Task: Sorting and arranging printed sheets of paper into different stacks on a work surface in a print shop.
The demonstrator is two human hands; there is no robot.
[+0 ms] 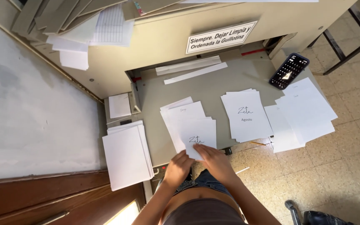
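A: Four groups of white sheets lie on the grey cutter table (213, 85). What does each hand do?

B: The left hand (178, 166) and the right hand (213, 160) both rest on the near edge of the nearest stack of printed sheets (192, 131). The fingers lie fairly flat, pressed down on the top sheet and close together; neither hand closes around anything.

A: Where does that stack sit?

B: At the table's front edge, left of centre, its sheets slightly fanned.

A: What appears finished, and what remains?

B: A second printed stack (246, 114) sits squared up to the right; a looser spread of blank sheets (305, 112) overhangs the right edge beside a phone (289, 71). A thicker blank pile (126, 153) rests on the ledge at left. By judgement, the work is midway: one stack looks tidy, the one in hand is uneven, the right spread unsorted.

A: And the two paper strips (190, 68)?

B: They lie near the blade housing, apart from the stacks.
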